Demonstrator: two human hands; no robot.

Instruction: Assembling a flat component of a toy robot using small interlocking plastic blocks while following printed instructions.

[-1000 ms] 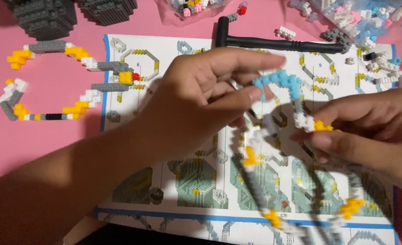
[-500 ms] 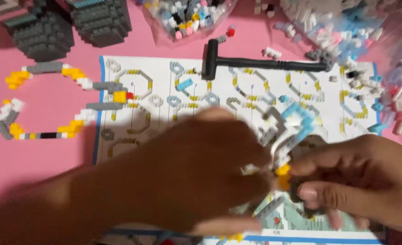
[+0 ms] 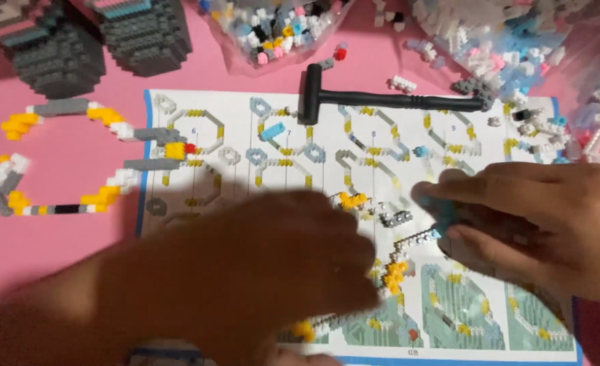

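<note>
A thin ring of small bricks (image 3: 395, 271), white and grey with yellow spots and a light blue section, lies on the printed instruction sheet (image 3: 232, 135). My right hand (image 3: 544, 217) pinches the light blue section at the ring's right side, fingers above and thumb below. My left hand (image 3: 246, 271) is blurred, palm down over the ring's left and lower part and hiding it. Whether it grips the ring does not show.
A black toy hammer (image 3: 381, 100) lies across the sheet's top. A second brick ring (image 3: 56, 203) in grey, yellow and white lies on the pink mat at left. Two dark grey brick stacks (image 3: 63, 54) stand at the back left. A bag of bricks (image 3: 273, 27) and loose bricks (image 3: 503, 34) fill the back.
The ring was held up between both hands a second ago; it now lies flat on the sheet. My left hand dropped down and left, my right hand moved right.
</note>
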